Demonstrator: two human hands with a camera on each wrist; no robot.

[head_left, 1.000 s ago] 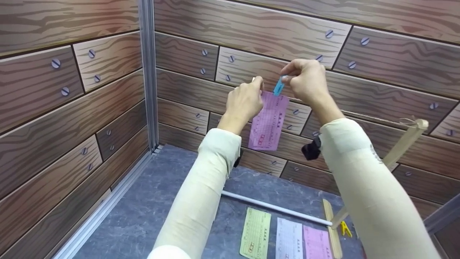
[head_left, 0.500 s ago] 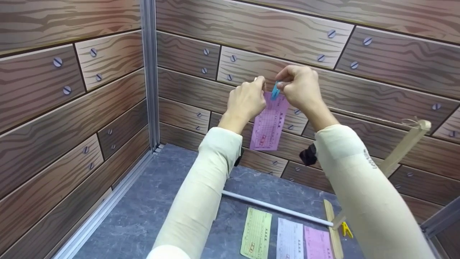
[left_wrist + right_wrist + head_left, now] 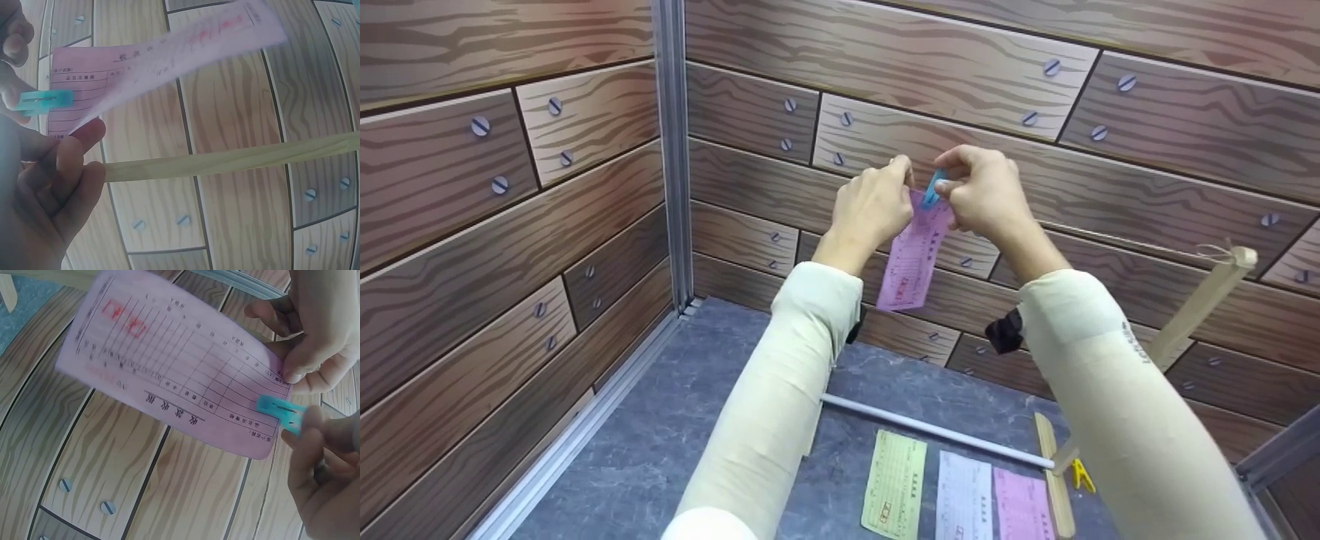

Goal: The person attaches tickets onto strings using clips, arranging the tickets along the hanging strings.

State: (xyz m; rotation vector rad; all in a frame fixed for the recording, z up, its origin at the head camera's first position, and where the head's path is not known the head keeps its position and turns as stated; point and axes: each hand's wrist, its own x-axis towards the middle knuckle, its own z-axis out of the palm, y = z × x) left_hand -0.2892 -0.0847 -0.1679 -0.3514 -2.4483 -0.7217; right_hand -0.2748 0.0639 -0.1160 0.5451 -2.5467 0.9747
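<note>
A pink receipt slip (image 3: 913, 259) with printed lines and a red stamp hangs in front of the plank-patterned wall. My left hand (image 3: 872, 210) pinches its upper left corner. Between the thumb and fingers of my right hand (image 3: 988, 191) is a blue clothespin (image 3: 933, 189). In the right wrist view the clothespin's nose (image 3: 270, 404) overlaps the slip's top edge, beside the left fingertips. The slip (image 3: 163, 62) bends sideways in the left wrist view. A thin string (image 3: 1132, 244) runs from behind the right hand to a wooden post; its stretch behind the hands is hidden.
The wooden post (image 3: 1204, 307) stands at right on a wooden foot (image 3: 1057, 487), joined by a white rod (image 3: 937, 431). Green (image 3: 894, 484), white (image 3: 964, 495) and pink slips (image 3: 1021, 504) lie on the grey surface. A yellow clothespin (image 3: 1082, 476) lies beside the foot.
My right hand has moved left and slightly down with the blue clothespin, closer to my left hand. The slip's lower end has swung a little left. My left hand has hardly moved.
</note>
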